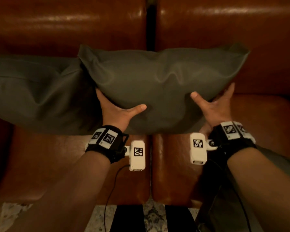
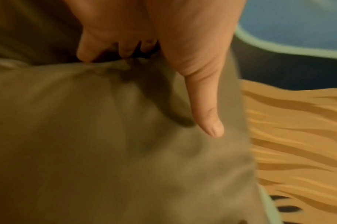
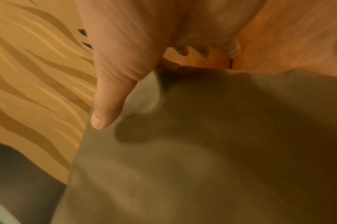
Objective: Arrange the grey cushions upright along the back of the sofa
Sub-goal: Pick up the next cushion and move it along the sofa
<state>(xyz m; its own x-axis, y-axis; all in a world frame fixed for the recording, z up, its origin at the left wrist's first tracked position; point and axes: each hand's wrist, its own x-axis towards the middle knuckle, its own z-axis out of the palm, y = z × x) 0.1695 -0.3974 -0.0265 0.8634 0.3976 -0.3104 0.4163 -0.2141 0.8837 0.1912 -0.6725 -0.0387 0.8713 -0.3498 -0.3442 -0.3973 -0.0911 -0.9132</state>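
Observation:
A grey cushion (image 1: 157, 81) is held above the brown leather sofa's seat (image 1: 74, 164), over the gap between the two seat pads. My left hand (image 1: 117, 113) grips its lower left edge, thumb on the front face and fingers hidden behind. My right hand (image 1: 214, 106) grips the lower right edge the same way. A second grey cushion (image 1: 32, 91) leans against the sofa back (image 1: 65, 22) at the left, touching the held one. In the left wrist view the left hand (image 2: 164, 53) pinches the cushion (image 2: 106, 136). In the right wrist view the right hand (image 3: 144, 53) pinches the cushion (image 3: 202, 151).
The sofa back to the right of the centre gap (image 1: 233, 30) is bare leather. A stone-patterned floor with dark stripes (image 1: 151, 216) lies in front of the sofa. A wall with a tan wavy pattern (image 2: 298, 136) shows in the wrist views.

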